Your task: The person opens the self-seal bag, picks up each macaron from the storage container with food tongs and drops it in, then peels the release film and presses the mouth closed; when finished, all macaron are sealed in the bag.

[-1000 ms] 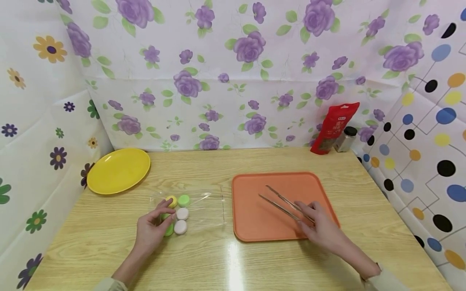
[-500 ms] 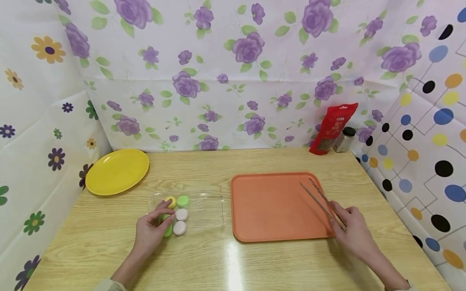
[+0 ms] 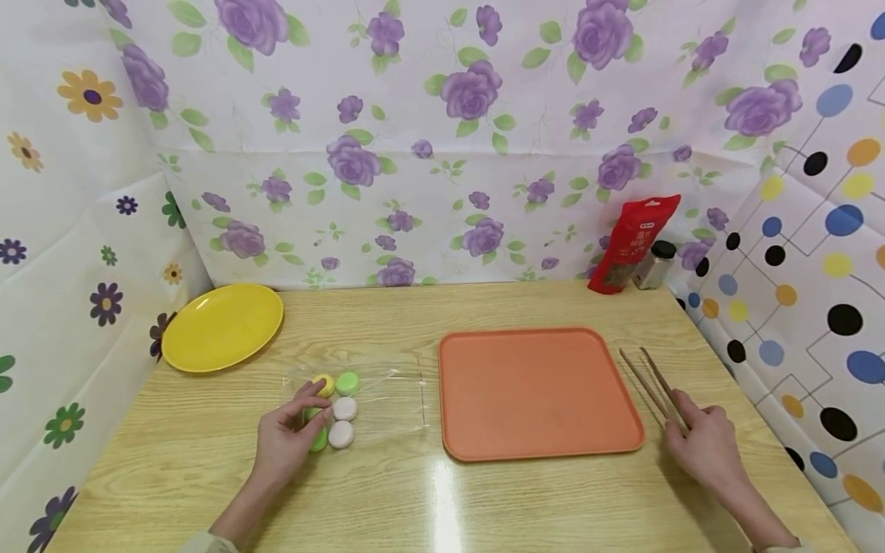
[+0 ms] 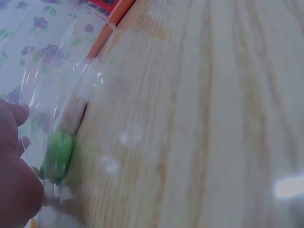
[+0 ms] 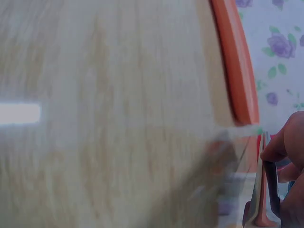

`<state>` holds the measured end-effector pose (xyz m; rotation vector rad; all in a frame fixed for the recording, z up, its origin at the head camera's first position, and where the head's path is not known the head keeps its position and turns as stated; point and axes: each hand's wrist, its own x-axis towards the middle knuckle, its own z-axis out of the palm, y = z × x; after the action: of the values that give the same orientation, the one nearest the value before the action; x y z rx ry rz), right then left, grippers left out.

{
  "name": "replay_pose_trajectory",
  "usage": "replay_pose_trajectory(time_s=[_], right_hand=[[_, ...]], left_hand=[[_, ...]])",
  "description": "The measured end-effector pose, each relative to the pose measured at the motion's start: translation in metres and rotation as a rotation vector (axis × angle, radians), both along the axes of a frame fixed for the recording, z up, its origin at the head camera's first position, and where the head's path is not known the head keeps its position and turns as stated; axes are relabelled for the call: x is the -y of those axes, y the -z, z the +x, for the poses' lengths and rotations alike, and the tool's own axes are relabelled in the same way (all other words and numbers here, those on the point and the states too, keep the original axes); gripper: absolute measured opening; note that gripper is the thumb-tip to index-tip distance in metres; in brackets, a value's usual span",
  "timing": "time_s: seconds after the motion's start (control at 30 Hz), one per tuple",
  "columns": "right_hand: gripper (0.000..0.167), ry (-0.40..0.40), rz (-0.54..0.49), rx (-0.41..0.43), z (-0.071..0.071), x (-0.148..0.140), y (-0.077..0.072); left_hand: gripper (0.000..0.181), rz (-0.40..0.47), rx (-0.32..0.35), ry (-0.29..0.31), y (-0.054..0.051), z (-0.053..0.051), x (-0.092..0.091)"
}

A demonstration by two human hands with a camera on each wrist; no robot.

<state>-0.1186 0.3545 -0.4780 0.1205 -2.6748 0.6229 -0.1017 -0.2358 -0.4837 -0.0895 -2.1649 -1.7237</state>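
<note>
My left hand [image 3: 286, 438] is at the left side of a clear plastic box [image 3: 394, 399], its thumb and fingers curved around the edge. Inside the box sit several macarons: a yellow one [image 3: 325, 384], green ones and two pale ones [image 3: 344, 408]. Part of the green macarons is hidden by the hand. In the left wrist view, a green macaron [image 4: 59, 154] shows through the plastic. To the right of the orange tray [image 3: 539, 392], my right hand [image 3: 712, 445] grips metal tongs [image 3: 650, 388], their tips apart and pointing away, with nothing between them.
A yellow plate [image 3: 224, 326] lies at the back left of the wooden table [image 3: 373, 322]. At the back right stand a red pouch [image 3: 629, 246] and a small black-capped jar [image 3: 657, 265]. Patterned cloth walls [image 3: 415, 215] enclose the back and sides.
My right hand has carried the tongs rightward, from above the orange tray to beyond its right edge. The left hand stays at the plastic box.
</note>
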Motion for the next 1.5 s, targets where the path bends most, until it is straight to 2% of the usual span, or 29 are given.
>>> replay_pose_trajectory(time_s=[0.1,0.2,0.5,0.87,1.03,1.13,1.2,1.27,1.33,1.37,1.4,1.43,1.5], right_hand=[[0.045,0.020,0.003,0.055,0.000,-0.003,0.002],[0.046,0.037,0.007,0.076,0.000,-0.004,0.004],[0.047,0.069,0.013,0.096,0.000,-0.003,0.009],[0.048,0.062,0.039,0.120,-0.002,-0.002,0.009],[0.052,0.090,0.044,0.212,-0.003,-0.002,0.006],[0.058,0.149,0.058,0.289,-0.003,0.003,0.002],[0.062,0.187,0.061,0.272,0.000,0.010,-0.001],[0.061,0.198,0.026,0.174,0.005,0.023,-0.008],[0.054,0.134,-0.037,0.040,0.011,0.045,-0.017],[0.048,0.080,-0.076,-0.020,0.014,0.059,-0.021],[0.042,0.007,-0.129,-0.044,0.018,0.075,-0.027],[0.036,-0.065,-0.192,-0.040,0.022,0.093,-0.032],[0.030,-0.241,-0.385,0.112,0.031,0.131,-0.044]], left_hand=[[0.008,0.004,-0.003,0.000,0.001,0.000,0.000],[0.008,0.007,-0.004,0.001,0.001,0.001,0.000],[0.007,0.005,0.012,0.002,0.001,0.000,-0.001],[0.008,-0.005,0.003,0.019,0.002,0.001,0.000],[0.008,-0.013,0.003,0.023,0.001,0.001,0.001],[0.009,-0.011,0.006,0.014,0.002,0.002,0.001],[0.009,-0.009,0.005,0.008,0.002,0.003,0.002],[0.010,-0.010,0.003,0.006,0.002,0.004,0.002],[0.010,-0.014,0.000,0.009,0.003,0.004,0.002],[0.009,-0.012,-0.002,0.010,0.003,0.004,0.002],[0.009,-0.010,-0.005,0.010,0.003,0.003,0.002],[0.009,-0.009,-0.008,0.012,0.003,0.003,0.001],[0.008,-0.003,-0.012,0.017,0.003,0.001,0.001]])
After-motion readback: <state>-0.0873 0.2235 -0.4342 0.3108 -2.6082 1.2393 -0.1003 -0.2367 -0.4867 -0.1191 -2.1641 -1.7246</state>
